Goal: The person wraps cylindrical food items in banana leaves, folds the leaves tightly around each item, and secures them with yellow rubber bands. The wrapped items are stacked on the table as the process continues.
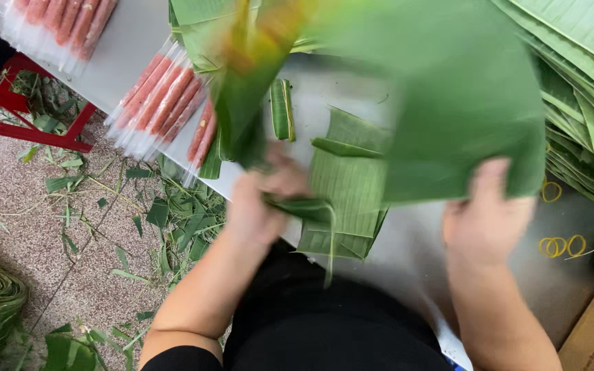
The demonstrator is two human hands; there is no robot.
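A cut leaf stack (348, 199) lies on the table (407, 254) between the left hand (259, 203) and right hand (489, 216). A big leaf (462, 103) hangs above it (blurred), pinched by the right hand. Sausage packs (163, 99) lie left of the stack, a leaf pile (579, 82) right, rubber bands (558, 244) beside the right hand. Scraps (180, 220) cover the floor (29, 233) left of the table.

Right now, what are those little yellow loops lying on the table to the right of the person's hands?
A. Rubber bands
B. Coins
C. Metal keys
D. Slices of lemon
A: the yellow rubber bands are thin open rings lying flat on the grey table, just right of the right hand, which grips a large green leaf.
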